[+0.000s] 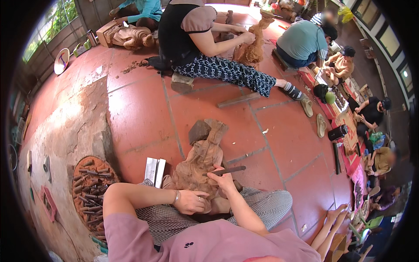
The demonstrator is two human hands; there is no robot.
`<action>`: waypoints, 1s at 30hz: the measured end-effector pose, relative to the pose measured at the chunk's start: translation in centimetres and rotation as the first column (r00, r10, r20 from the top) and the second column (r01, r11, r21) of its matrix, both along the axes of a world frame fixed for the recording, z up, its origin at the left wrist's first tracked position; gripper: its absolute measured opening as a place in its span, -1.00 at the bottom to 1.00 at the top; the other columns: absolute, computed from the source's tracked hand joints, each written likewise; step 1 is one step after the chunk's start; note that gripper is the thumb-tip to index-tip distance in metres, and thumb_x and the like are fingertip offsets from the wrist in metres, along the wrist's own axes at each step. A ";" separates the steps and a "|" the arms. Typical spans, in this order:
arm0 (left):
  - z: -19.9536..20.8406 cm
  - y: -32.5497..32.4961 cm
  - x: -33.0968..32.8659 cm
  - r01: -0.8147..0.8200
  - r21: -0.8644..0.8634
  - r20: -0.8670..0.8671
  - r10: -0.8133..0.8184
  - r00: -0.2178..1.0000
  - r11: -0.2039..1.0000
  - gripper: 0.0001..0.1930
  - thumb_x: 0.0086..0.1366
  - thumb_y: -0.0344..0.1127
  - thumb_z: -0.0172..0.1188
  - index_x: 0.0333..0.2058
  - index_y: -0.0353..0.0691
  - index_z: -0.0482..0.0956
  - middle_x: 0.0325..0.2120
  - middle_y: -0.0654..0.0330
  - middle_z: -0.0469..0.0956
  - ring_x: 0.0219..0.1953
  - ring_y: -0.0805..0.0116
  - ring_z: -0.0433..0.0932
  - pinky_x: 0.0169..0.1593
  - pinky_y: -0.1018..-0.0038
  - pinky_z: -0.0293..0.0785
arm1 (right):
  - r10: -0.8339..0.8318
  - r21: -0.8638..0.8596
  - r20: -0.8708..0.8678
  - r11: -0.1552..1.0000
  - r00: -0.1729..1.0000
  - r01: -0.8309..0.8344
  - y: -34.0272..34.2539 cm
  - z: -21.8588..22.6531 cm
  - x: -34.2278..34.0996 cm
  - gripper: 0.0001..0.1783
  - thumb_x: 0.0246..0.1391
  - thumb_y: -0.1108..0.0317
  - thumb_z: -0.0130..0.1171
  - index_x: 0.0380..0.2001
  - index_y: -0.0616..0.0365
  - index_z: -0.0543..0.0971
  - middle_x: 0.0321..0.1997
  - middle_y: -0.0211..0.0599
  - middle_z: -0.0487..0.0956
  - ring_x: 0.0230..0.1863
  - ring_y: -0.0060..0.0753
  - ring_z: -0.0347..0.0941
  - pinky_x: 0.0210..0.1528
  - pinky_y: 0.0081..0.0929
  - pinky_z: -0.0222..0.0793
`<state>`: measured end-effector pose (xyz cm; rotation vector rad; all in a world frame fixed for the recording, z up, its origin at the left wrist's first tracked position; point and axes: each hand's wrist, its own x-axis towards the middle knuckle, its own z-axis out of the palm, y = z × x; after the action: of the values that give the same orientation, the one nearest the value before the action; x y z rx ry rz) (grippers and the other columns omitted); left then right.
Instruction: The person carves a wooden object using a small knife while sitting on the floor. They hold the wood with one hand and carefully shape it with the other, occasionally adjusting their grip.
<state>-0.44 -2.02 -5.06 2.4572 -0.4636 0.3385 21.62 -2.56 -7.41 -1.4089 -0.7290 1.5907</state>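
Observation:
A brown wooden carving (198, 159) of a figure lies between my crossed legs, its far end next to a dark block (200, 132). My left hand (192, 201), with a ring and a bracelet at the wrist, presses on the carving's near end, fingers bent over it. In my right hand (224, 180) is a slim dark carving chisel (231, 170), gripped above the right side of the carving. The chisel's tip is too small to make out against the wood.
A round tray (77, 168) of several carving tools stands on a stone slab (56, 144) to my left. A white folded object (154, 171) is beside my left knee. Ahead, a person (187, 43) works on another carving (253, 48); sandals (321, 125) and more people are at right.

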 end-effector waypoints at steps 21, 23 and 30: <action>0.0 -0.2 0.0 0.012 0.001 0.005 -0.012 1.000 1.000 -0.76 0.05 -0.31 0.24 -0.29 -0.26 0.52 -0.20 0.04 0.56 0.03 0.10 0.52 0.40 -0.12 -0.01 | -0.063 0.071 -0.069 0.995 0.996 0.068 0.0 -1.3 1.4 -0.91 0.07 0.50 0.34 -0.41 0.23 0.59 -0.09 -0.12 0.65 -0.04 -0.45 0.52 0.04 -0.47 0.37; 0.2 0.0 0.1 0.020 0.037 0.010 -0.021 1.000 0.999 -0.70 0.09 -0.29 0.22 -0.20 -0.27 0.52 -0.21 0.06 0.55 0.02 0.12 0.51 0.40 -0.09 0.03 | -0.106 0.075 -0.087 0.991 0.991 0.112 0.0 -1.3 1.6 -0.89 0.08 0.50 0.34 -0.44 0.21 0.57 -0.18 -0.18 0.67 -0.08 -0.49 0.53 0.00 -0.52 0.37; 0.5 0.1 0.0 0.018 0.029 0.003 -0.018 1.000 0.999 -0.67 0.09 -0.29 0.23 -0.16 -0.27 0.52 -0.22 0.08 0.55 0.01 0.13 0.51 0.41 -0.07 0.03 | -0.065 0.109 0.007 0.992 0.998 0.064 -0.3 -0.9 0.2 -0.85 0.06 0.47 0.35 -0.46 0.19 0.55 -0.10 -0.18 0.63 -0.05 -0.48 0.49 0.03 -0.48 0.34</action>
<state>-0.39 -1.87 -4.54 2.4794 -0.4952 0.3302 21.81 -2.83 -8.27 -1.3499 -0.7577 1.4731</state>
